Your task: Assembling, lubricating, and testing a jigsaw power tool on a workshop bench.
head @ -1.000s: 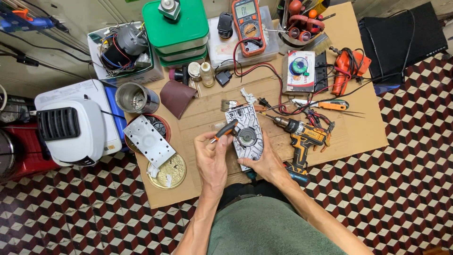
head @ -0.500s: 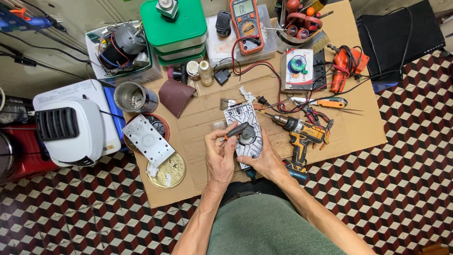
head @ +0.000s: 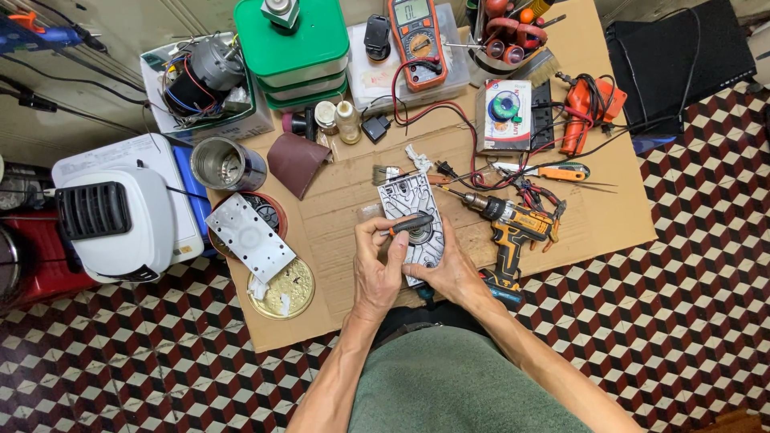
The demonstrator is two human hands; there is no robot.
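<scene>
Left hand [head: 378, 269] grips dark tool [head: 411, 224] over grey plate [head: 412, 216]; right hand [head: 449, 271] clasps plate's edge (open tin [head: 222, 164] nearby, contents unclear).

A big flat sheet of brown cardboard [head: 353, 184] lies on the floor [head: 658, 321], which has red, white and black tiles. Many things lie on the cardboard. A yellow and black drill [head: 513, 228] lies on its side near the middle. An orange cutter knife [head: 553, 171] lies just above it. An orange meter [head: 417, 36] with red wires sits near the top edge. A green box [head: 298, 40] sits beside it. A silver tin can [head: 223, 164] stands at the left edge. A brown piece of sandpaper [head: 295, 163] lies next to the can. A round gold lid [head: 282, 290] lies at the lower left. A white machine [head: 120, 216] stands on the floor, left of the cardboard.
</scene>
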